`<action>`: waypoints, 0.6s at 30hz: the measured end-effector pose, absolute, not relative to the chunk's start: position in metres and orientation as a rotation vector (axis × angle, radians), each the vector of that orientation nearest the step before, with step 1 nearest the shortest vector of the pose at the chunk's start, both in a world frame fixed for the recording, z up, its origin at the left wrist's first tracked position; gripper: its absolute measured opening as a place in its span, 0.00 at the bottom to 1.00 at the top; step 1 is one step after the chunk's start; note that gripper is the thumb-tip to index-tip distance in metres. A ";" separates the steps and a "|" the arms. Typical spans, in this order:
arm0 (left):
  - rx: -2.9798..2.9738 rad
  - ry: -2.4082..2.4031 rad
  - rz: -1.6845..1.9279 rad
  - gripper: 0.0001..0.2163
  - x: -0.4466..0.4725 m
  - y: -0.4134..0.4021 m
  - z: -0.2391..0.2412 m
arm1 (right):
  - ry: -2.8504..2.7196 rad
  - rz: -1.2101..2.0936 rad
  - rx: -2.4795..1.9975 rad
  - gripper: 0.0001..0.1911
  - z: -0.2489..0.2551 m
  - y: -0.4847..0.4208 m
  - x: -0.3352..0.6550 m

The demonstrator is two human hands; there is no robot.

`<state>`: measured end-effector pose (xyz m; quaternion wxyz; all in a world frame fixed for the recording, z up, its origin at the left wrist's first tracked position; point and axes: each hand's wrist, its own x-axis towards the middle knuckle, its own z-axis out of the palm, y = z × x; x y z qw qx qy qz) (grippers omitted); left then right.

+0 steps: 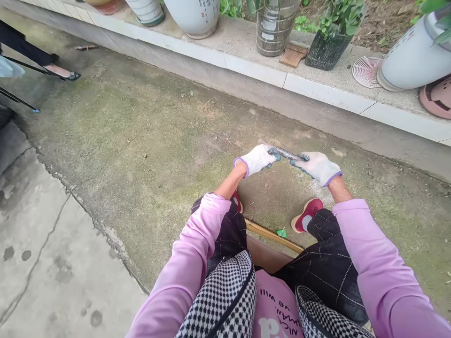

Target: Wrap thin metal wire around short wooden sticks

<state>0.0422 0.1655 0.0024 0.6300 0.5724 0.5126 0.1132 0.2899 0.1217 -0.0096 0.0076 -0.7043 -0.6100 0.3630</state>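
One grey strip (286,153), speckled, held up over the ground (169,126) ahead of your red shoes; your left hand (259,159) and right hand (318,166), both gloved, each with thumb and fingers closed on an end. Done: strip lifted and gripped from both sides; left, by judgement: the handling itself, apparently mid-course, with the strip not yet set down.
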 end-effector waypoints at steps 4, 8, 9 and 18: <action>1.186 1.190 0.306 0.04 0.047 0.165 0.011 | -1.334 1.450 -1.913 0.31 -0.007 0.114 0.282; 1.051 1.119 0.388 0.04 0.044 0.169 0.021 | -1.099 1.791 -1.498 0.39 -0.003 0.101 0.273; 1.023 1.087 0.409 0.05 0.043 0.170 0.022 | -1.092 1.836 -1.428 0.40 -0.003 0.099 0.271; 1.093 1.129 0.455 0.06 0.057 0.160 0.012 | -1.147 1.334 -1.673 0.32 -0.018 0.100 0.254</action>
